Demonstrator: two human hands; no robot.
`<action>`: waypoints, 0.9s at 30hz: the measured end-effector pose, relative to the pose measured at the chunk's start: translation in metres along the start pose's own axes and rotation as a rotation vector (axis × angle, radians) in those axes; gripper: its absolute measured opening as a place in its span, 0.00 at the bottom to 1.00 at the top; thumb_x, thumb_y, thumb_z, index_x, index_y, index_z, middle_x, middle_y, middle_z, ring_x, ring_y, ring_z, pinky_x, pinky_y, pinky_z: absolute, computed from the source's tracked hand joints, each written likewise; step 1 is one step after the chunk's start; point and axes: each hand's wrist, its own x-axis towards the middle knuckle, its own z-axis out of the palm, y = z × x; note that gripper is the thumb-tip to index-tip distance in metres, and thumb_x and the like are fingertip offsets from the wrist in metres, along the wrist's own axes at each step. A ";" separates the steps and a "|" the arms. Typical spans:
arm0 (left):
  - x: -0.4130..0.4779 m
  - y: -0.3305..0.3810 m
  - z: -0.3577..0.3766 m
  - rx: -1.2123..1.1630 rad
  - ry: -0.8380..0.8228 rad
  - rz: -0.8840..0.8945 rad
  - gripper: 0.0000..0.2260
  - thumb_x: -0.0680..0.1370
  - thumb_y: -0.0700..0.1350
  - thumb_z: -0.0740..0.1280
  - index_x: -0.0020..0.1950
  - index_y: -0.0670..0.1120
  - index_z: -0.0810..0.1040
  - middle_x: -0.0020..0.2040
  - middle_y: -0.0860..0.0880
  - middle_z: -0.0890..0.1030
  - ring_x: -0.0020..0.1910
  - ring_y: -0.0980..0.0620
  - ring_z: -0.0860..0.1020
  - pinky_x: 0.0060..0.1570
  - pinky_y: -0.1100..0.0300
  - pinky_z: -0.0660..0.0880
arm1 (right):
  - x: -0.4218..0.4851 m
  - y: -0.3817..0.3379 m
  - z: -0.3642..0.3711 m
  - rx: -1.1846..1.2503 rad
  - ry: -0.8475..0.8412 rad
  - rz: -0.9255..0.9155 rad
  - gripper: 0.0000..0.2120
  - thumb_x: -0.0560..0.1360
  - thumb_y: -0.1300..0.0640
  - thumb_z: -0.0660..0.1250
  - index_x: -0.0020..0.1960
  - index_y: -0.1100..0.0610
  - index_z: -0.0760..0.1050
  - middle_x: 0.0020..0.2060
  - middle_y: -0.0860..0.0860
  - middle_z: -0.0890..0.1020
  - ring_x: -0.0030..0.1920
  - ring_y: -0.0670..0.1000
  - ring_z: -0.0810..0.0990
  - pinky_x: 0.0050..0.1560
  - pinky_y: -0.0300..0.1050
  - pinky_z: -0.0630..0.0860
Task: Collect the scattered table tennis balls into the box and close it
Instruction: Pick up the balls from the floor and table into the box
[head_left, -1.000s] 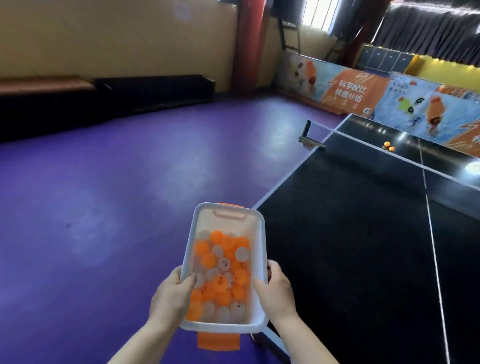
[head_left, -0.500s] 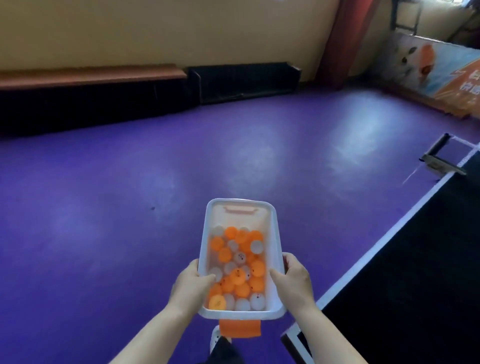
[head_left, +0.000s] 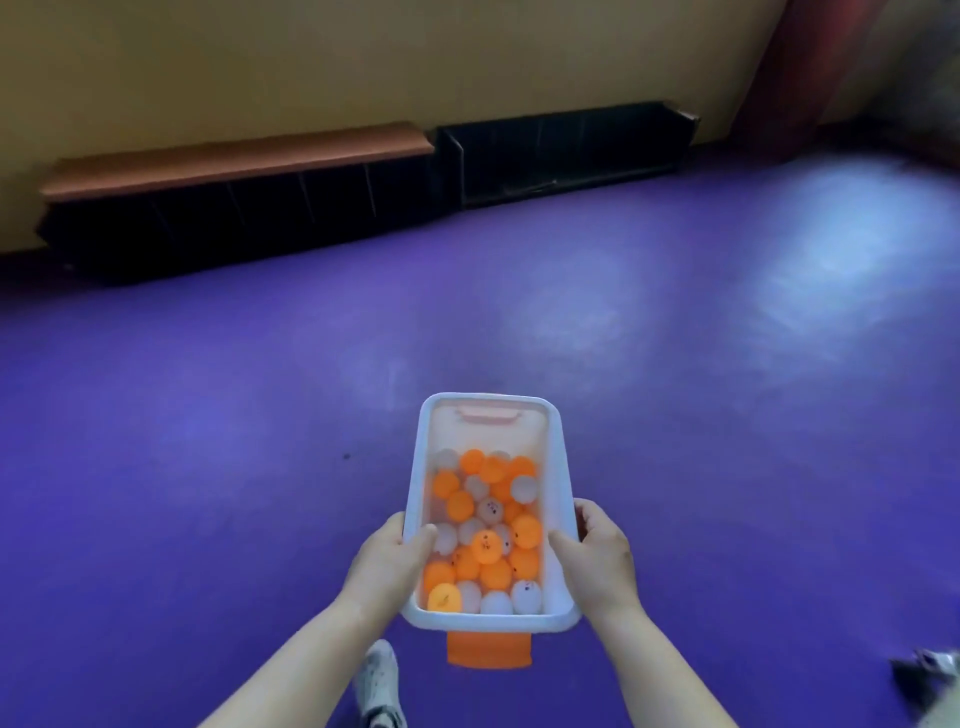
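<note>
Left hand (head_left: 390, 564) and right hand (head_left: 597, 558) clasp the box (head_left: 563, 499) (thumbs inside).

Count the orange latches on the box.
2. One orange latch hangs down from the near end of the box, below the rim between the wrists. The other latch shows through the translucent far end wall. No lid is visible.

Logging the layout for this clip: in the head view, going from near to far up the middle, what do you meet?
White patterned shoe → orange latch flap hanging from the near end → white plastic box of orange and white table tennis balls, held by both hands → bare purple floor → low black bench along the yellow wall.
</note>
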 end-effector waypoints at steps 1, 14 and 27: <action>0.017 0.010 0.002 0.013 -0.015 0.002 0.04 0.77 0.51 0.62 0.48 0.56 0.75 0.48 0.52 0.82 0.49 0.50 0.80 0.54 0.46 0.77 | 0.016 -0.003 0.001 0.006 0.012 0.013 0.07 0.73 0.56 0.64 0.41 0.44 0.75 0.37 0.44 0.82 0.41 0.47 0.80 0.42 0.50 0.80; 0.266 0.182 0.058 0.182 -0.362 0.086 0.13 0.67 0.53 0.60 0.48 0.52 0.77 0.46 0.50 0.81 0.49 0.48 0.79 0.54 0.46 0.76 | 0.226 -0.062 -0.027 0.015 0.334 0.243 0.06 0.70 0.58 0.64 0.42 0.47 0.74 0.37 0.47 0.81 0.40 0.51 0.81 0.42 0.55 0.81; 0.400 0.340 0.286 0.376 -0.586 0.164 0.06 0.75 0.44 0.62 0.50 0.49 0.77 0.44 0.48 0.81 0.47 0.46 0.80 0.48 0.50 0.77 | 0.402 -0.009 -0.183 0.052 0.564 0.479 0.05 0.70 0.57 0.65 0.42 0.48 0.72 0.37 0.45 0.80 0.38 0.48 0.80 0.39 0.50 0.80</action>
